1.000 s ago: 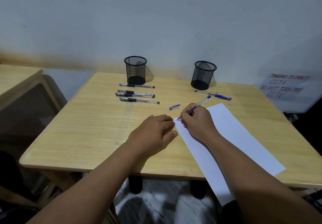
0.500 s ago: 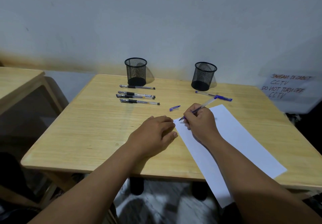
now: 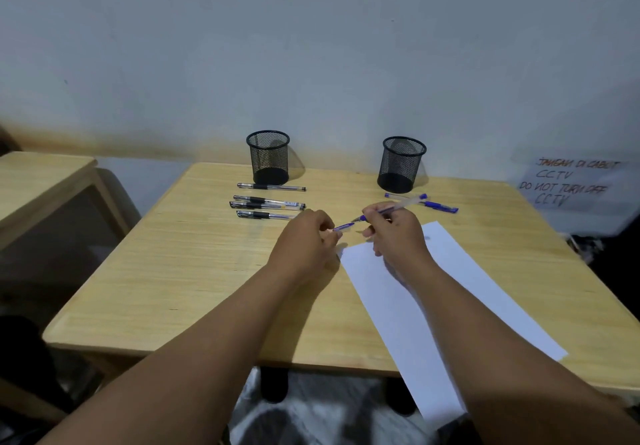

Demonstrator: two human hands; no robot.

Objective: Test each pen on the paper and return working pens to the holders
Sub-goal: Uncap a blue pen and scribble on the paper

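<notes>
My right hand grips an uncapped blue pen above the top corner of the white paper, tip pointing left. My left hand pinches the blue pen cap just in front of that tip. Several black pens lie in a row on the table in front of the left mesh holder. Another blue pen rests near the right mesh holder. Both holders look empty.
The wooden table stands against a pale wall. A second wooden table is at the left. A handwritten CCTV notice hangs at the right. The paper overhangs the table's front edge.
My right hand lifted the blue pen off the paper. My left hand left the paper's corner and picked the blue cap up from the table, bringing it to the pen tip.
</notes>
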